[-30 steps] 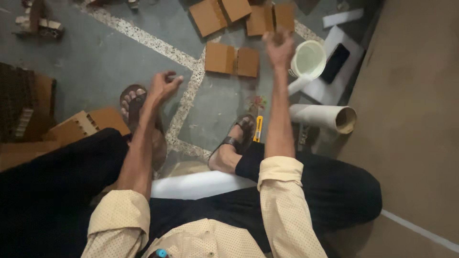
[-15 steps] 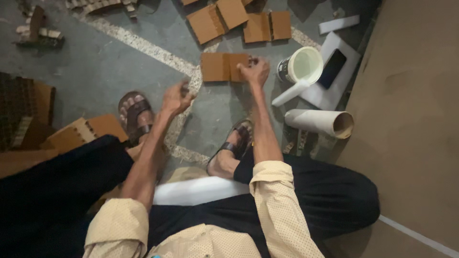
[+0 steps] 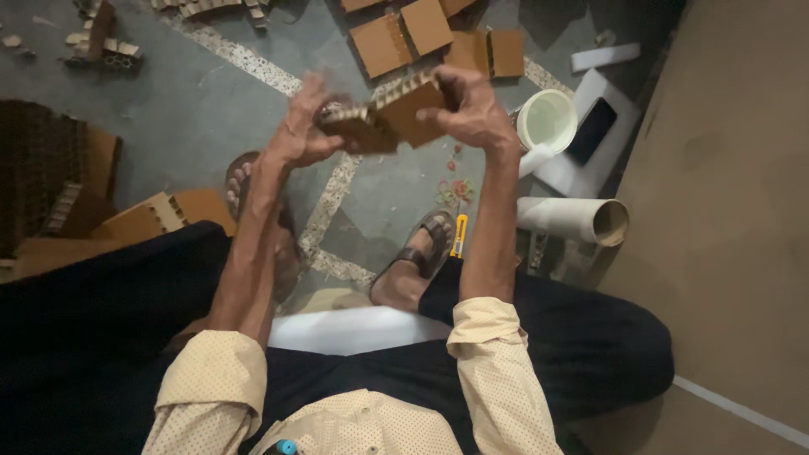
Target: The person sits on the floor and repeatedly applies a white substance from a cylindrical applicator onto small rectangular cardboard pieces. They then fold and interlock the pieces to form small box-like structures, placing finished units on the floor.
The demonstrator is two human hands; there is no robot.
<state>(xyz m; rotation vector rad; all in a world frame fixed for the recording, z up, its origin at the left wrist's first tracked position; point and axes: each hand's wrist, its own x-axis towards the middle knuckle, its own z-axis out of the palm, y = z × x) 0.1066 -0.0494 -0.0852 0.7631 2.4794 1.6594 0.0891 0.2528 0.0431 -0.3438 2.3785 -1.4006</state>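
Observation:
I sit above a grey floor and hold two brown corrugated cardboard blocks up in front of me. My left hand (image 3: pixel 297 135) grips the darker block (image 3: pixel 361 128) by its left end. My right hand (image 3: pixel 472 105) grips the lighter block (image 3: pixel 413 105) from the right. The two blocks meet at an angle between my hands, their fluted edges showing. Several more flat cardboard squares (image 3: pixel 400 34) lie on the floor beyond my hands.
A white cup (image 3: pixel 546 122) and a dark phone (image 3: pixel 592 131) rest on a white box at right. A white tube (image 3: pixel 577 219) lies by my right knee. A yellow cutter (image 3: pixel 460 236) and rubber bands (image 3: pixel 453 187) lie near my sandalled foot. Cardboard stacks (image 3: pixel 135 221) sit at left.
My right hand reached to the cardboard pieces on the floor, took them, and lifted them. My left hand rose from near my foot to grip them too.

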